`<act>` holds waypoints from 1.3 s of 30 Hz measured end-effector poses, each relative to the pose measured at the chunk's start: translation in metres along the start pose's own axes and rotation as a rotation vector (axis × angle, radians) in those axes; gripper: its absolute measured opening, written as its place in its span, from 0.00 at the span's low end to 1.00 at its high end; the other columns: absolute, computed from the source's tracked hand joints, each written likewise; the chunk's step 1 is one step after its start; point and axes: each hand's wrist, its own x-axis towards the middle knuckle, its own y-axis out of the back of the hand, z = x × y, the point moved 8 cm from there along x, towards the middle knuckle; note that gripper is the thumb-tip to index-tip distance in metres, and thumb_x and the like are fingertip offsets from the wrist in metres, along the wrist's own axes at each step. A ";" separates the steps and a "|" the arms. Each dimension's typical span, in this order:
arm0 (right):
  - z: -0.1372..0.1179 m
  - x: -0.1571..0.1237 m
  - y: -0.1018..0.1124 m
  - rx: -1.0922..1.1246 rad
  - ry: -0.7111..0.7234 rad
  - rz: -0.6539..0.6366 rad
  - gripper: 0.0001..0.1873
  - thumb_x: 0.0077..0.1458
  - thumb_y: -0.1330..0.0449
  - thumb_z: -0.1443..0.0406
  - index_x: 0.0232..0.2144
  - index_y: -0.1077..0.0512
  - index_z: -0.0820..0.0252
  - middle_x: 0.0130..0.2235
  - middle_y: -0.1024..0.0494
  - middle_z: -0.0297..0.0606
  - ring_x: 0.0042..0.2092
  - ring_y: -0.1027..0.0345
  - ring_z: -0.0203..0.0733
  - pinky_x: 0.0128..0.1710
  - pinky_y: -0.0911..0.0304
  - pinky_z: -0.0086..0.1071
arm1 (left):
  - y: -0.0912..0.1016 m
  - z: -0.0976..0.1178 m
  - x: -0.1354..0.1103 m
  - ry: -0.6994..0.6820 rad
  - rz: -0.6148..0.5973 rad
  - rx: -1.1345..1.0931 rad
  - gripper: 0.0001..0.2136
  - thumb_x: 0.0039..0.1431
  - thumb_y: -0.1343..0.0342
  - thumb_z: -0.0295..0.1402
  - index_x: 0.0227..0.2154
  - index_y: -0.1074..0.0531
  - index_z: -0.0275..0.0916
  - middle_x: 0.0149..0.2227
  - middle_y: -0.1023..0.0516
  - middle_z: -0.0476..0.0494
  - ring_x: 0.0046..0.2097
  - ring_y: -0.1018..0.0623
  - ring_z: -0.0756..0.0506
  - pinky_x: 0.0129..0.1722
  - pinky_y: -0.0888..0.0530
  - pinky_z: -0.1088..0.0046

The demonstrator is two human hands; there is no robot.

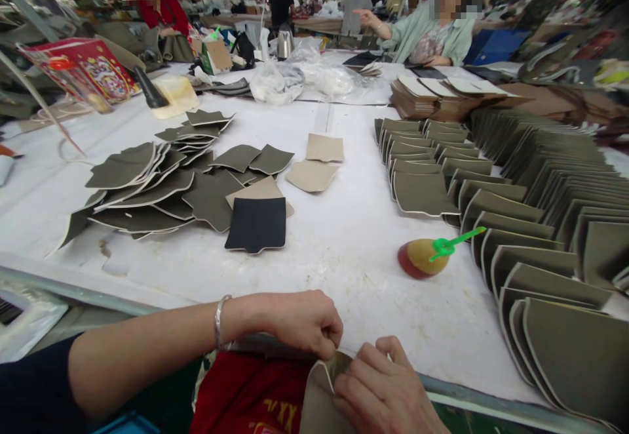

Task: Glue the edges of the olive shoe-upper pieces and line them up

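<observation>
At the table's near edge, both hands work on one olive-grey padded panel (pixel 319 400) with a pale cut edge. My left hand (pixel 305 322), with a silver bangle at the wrist, pinches the panel's top edge. My right hand (pixel 381 388) grips its right side, fingers curled over it. The panel's top is bent between the hands, and its lower part runs out of the picture. Beyond the hands, a plastic glue bottle (pixel 417 258) with a green nozzle lies on its side on the white table (pixel 344 276).
A loose pile of olive panels (pixel 142 191) lies left, with a black panel (pixel 256 224) and beige pieces (pixel 314 175) beside it. Rows of standing panels (pixel 545 276) fill the right. Plastic bags (pixel 295 77) lie farther back. A co-worker (pixel 437 34) sits across the table.
</observation>
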 end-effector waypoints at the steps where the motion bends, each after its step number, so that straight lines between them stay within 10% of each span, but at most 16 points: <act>1: 0.002 0.000 0.001 -0.015 -0.015 -0.002 0.12 0.60 0.46 0.73 0.24 0.34 0.60 0.21 0.35 0.31 0.26 0.46 0.38 0.30 0.58 0.37 | -0.001 -0.003 0.000 0.008 -0.044 -0.103 0.05 0.48 0.46 0.23 0.21 0.32 0.36 0.18 0.39 0.57 0.23 0.38 0.55 0.24 0.40 0.80; 5: 0.008 -0.001 0.002 -0.043 -0.056 -0.011 0.11 0.62 0.48 0.73 0.28 0.32 0.60 0.23 0.32 0.32 0.27 0.45 0.39 0.31 0.58 0.38 | 0.000 -0.004 0.001 -0.008 -0.132 -0.364 0.10 0.60 0.51 0.33 0.27 0.29 0.35 0.24 0.32 0.53 0.28 0.33 0.53 0.30 0.34 0.79; 15: 0.018 -0.013 0.001 -0.011 -0.141 -0.066 0.07 0.62 0.47 0.71 0.31 0.31 0.60 0.27 0.29 0.34 0.30 0.42 0.41 0.33 0.56 0.38 | 0.000 0.015 0.009 -0.117 -0.006 0.104 0.05 0.46 0.47 0.21 0.24 0.29 0.36 0.19 0.38 0.58 0.23 0.38 0.55 0.23 0.40 0.81; 31: 0.027 -0.023 0.009 0.011 -0.224 -0.128 0.12 0.60 0.53 0.77 0.35 0.32 0.62 0.29 0.31 0.38 0.31 0.43 0.43 0.32 0.54 0.38 | -0.005 0.031 0.030 -0.145 0.055 0.312 0.07 0.54 0.47 0.24 0.25 0.26 0.37 0.24 0.24 0.50 0.25 0.32 0.53 0.27 0.37 0.80; 39: 0.014 -0.034 0.004 0.022 -0.158 -0.115 0.11 0.60 0.53 0.78 0.32 0.37 0.60 0.26 0.35 0.34 0.29 0.46 0.41 0.30 0.56 0.36 | 0.003 0.018 0.030 0.101 0.300 0.392 0.09 0.49 0.49 0.27 0.26 0.22 0.36 0.25 0.22 0.41 0.25 0.30 0.47 0.24 0.39 0.74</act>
